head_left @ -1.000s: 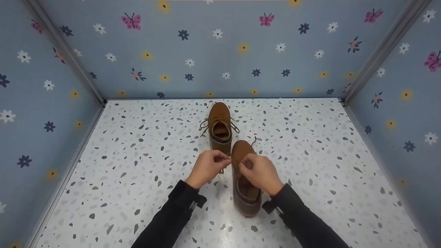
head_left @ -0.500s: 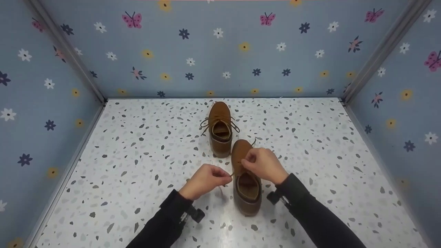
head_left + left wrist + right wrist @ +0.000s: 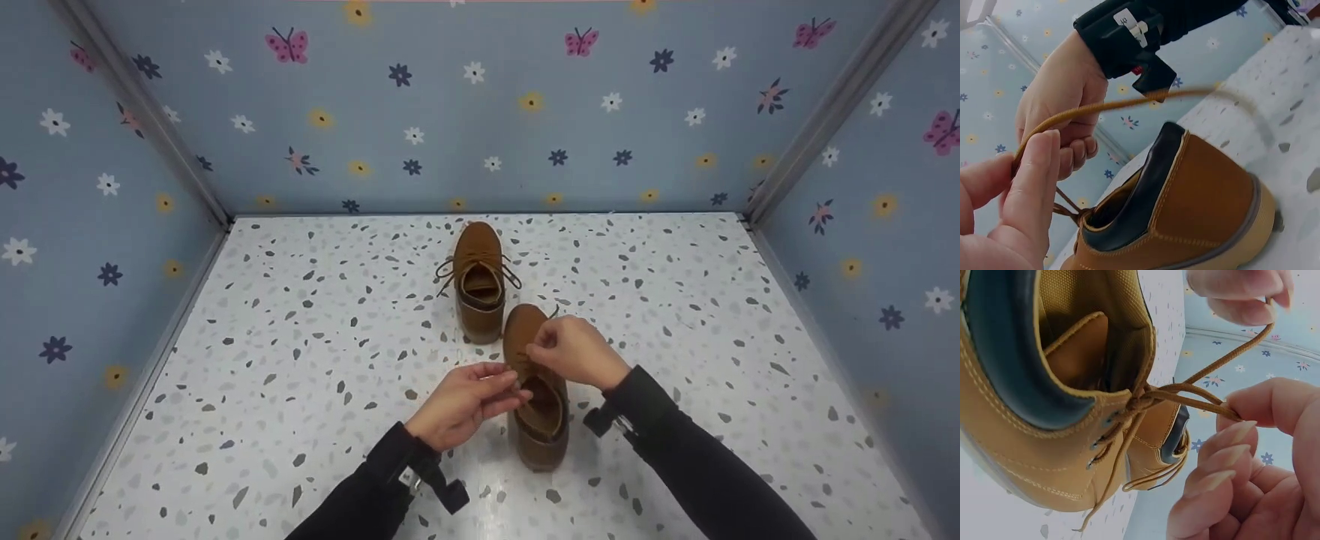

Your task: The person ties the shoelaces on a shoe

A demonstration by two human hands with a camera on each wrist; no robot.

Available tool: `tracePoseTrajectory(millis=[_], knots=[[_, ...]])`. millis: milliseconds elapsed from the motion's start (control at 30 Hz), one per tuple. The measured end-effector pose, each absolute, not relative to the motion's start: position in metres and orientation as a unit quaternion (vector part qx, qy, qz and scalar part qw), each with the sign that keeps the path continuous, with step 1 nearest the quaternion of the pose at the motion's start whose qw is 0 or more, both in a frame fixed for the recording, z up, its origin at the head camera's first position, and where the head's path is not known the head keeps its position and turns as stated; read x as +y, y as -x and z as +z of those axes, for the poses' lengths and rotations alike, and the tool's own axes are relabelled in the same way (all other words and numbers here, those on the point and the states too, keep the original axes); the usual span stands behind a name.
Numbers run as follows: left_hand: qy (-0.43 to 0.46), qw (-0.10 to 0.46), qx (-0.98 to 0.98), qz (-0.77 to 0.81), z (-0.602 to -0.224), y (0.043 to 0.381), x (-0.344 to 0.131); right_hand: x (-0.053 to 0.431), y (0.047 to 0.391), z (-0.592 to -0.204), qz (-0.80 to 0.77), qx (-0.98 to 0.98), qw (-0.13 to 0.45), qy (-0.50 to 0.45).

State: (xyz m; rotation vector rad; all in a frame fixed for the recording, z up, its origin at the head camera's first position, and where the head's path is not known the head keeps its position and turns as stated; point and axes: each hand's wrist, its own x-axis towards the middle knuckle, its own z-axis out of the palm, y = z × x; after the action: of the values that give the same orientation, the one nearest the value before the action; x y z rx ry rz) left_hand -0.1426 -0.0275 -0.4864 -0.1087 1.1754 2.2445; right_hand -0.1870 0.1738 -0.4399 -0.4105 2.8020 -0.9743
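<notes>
A tan lace-up shoe [image 3: 541, 451] with a dark collar stands upright on the floor. My right hand [image 3: 581, 354] pinches a doubled strand of its brown shoelace [image 3: 1199, 404] above the tongue, like a loop. My left hand [image 3: 465, 409], just left of the shoe opening, pinches another length of the lace between thumb and fingers. From those fingers the lace's loose part [image 3: 1112, 105] arcs away, blurred at its far end. In the right wrist view both held lengths meet at a crossing on the shoe front, and one lace end hangs down the side.
Ahead and slightly left stands the matching shoe [image 3: 478, 241], its lace tied in a bow. Speckled white floor [image 3: 315, 375] surrounds both shoes. Blue flowered panels [image 3: 480, 105] close off the back and both sides.
My left hand first drew back toward me from the shoe's toe area, then moved right, closer to the shoe opening. The right hand rose slightly to the right. Both shoes stayed put.
</notes>
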Motion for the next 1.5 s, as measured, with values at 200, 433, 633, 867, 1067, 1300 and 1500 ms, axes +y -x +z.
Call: tracePoseTrajectory(millis=[200, 433, 633, 867, 1067, 1300, 1500], knots=[[0.075, 0.280, 0.391, 0.873, -0.487, 0.138, -0.019, 0.177, 0.188, -0.439, -0.319, 0.932, 0.064, 0.158], [0.095, 0.248, 0.337, 0.903, -0.489, 0.137, -0.015, 0.178, 0.189, -0.439, -0.323, 0.929, 0.068, 0.166], [0.067, 0.262, 0.437, 0.858, -0.497, 0.134, -0.022, 0.179, 0.188, -0.437, -0.319, 0.928, 0.062, 0.183], [0.047, 0.301, 0.423, 0.853, -0.494, 0.133, -0.023, 0.181, 0.188, -0.435, -0.318, 0.927, 0.075, 0.185], [0.065, 0.260, 0.456, 0.848, -0.501, 0.135, -0.015, 0.181, 0.189, -0.436, -0.322, 0.926, 0.077, 0.181], [0.005, 0.207, 0.631, 0.748, -0.500, 0.138, 0.001, 0.179, 0.186, -0.439, -0.332, 0.928, 0.044, 0.164], [-0.076, 0.117, 0.752, 0.644, -0.505, 0.141, 0.010, 0.178, 0.185, -0.441, -0.340, 0.928, 0.036, 0.147]])
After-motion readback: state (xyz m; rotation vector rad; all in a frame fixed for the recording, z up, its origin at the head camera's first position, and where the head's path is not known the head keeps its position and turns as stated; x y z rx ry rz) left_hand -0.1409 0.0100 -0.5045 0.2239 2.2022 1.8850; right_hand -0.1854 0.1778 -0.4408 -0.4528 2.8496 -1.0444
